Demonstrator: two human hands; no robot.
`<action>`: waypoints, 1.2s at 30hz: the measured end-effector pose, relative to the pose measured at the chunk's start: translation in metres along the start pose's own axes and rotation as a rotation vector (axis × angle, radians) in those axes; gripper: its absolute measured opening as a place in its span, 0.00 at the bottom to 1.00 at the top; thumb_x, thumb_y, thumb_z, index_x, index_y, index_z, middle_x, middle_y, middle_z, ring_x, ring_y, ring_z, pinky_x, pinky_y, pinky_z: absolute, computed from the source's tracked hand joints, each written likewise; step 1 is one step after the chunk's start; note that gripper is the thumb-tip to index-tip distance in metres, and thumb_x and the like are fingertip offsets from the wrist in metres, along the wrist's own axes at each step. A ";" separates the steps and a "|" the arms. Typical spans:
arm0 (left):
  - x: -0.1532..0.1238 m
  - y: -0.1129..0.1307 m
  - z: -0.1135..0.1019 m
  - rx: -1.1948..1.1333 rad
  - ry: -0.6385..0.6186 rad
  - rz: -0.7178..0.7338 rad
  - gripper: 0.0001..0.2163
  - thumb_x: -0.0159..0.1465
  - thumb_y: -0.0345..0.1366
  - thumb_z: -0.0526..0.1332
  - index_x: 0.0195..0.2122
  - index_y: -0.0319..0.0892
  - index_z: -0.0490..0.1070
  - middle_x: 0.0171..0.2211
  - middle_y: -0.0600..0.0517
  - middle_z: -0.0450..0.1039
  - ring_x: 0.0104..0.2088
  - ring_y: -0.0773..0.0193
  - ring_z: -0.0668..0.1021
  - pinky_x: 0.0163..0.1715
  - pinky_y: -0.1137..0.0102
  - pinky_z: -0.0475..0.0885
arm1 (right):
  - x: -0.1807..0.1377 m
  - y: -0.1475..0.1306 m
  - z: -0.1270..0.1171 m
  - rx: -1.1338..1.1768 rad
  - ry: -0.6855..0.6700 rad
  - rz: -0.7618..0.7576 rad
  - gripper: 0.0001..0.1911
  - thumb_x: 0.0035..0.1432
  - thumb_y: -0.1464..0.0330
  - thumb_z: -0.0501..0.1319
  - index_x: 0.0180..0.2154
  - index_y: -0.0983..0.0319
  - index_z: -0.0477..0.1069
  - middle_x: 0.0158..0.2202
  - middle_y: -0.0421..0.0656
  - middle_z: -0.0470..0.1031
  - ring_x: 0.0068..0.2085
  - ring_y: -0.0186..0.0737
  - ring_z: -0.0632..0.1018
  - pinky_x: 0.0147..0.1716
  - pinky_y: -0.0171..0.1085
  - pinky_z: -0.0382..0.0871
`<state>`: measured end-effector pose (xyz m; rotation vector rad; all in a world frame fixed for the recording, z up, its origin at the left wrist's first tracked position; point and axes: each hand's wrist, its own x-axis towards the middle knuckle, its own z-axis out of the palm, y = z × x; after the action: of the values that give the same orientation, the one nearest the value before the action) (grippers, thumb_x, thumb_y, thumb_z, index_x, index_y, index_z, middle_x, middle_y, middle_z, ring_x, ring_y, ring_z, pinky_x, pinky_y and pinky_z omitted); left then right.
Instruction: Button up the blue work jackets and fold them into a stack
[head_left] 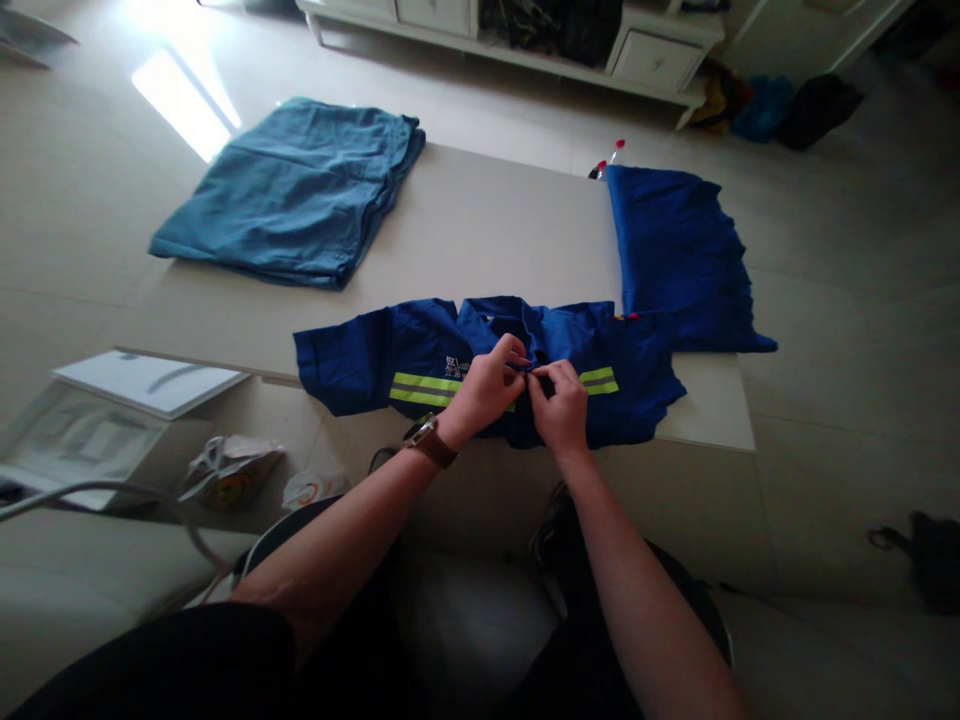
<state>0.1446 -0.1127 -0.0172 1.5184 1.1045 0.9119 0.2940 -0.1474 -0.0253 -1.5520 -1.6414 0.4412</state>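
Observation:
A dark blue work jacket (420, 345) with yellow-green reflective stripes lies along the near side of a white table, its collar toward the far side. My left hand (491, 385), with a watch on the wrist, pinches the jacket's front just below the collar. Close beside it, my right hand (559, 400) also pinches the front edge, fingertips nearly meeting the left ones. Whatever small part sits between the fingertips is hidden. One sleeve stretches out to the left, and the lower front hangs over the table's near edge.
Folded grey-blue cloth (292, 195) lies on the white table (517, 220) at the far left. Another blue cloth (675, 245) covers the right end, with red-capped bottles (617, 153) behind it. A clear storage box (97, 430) and plastic bags (232, 470) stand at the lower left.

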 end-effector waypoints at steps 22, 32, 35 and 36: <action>-0.002 0.002 0.002 -0.002 0.053 0.018 0.11 0.57 0.24 0.62 0.40 0.42 0.67 0.39 0.52 0.79 0.28 0.73 0.78 0.28 0.79 0.71 | 0.001 0.000 0.011 0.318 0.156 0.292 0.09 0.58 0.62 0.63 0.30 0.60 0.69 0.35 0.42 0.72 0.38 0.40 0.74 0.41 0.39 0.70; -0.002 0.001 -0.001 0.192 0.062 0.100 0.09 0.60 0.25 0.60 0.40 0.43 0.69 0.35 0.55 0.77 0.30 0.70 0.77 0.32 0.76 0.70 | 0.006 0.004 0.007 0.347 0.173 0.397 0.19 0.48 0.63 0.70 0.39 0.59 0.66 0.33 0.38 0.73 0.29 0.33 0.71 0.31 0.35 0.67; -0.003 0.002 0.000 0.198 0.031 0.128 0.08 0.60 0.26 0.61 0.40 0.43 0.69 0.33 0.55 0.76 0.30 0.69 0.76 0.31 0.75 0.70 | 0.004 0.000 0.004 0.300 0.176 0.398 0.11 0.51 0.65 0.66 0.36 0.59 0.68 0.28 0.36 0.69 0.29 0.36 0.71 0.32 0.36 0.67; -0.003 0.003 0.000 0.204 0.028 0.137 0.07 0.61 0.27 0.62 0.40 0.43 0.70 0.32 0.55 0.75 0.29 0.69 0.76 0.31 0.75 0.70 | 0.004 -0.002 0.003 0.274 0.186 0.391 0.09 0.52 0.65 0.65 0.36 0.59 0.68 0.27 0.36 0.68 0.29 0.36 0.71 0.32 0.37 0.66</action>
<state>0.1444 -0.1160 -0.0141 1.7704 1.1529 0.9382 0.2911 -0.1434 -0.0246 -1.6471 -1.0854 0.6750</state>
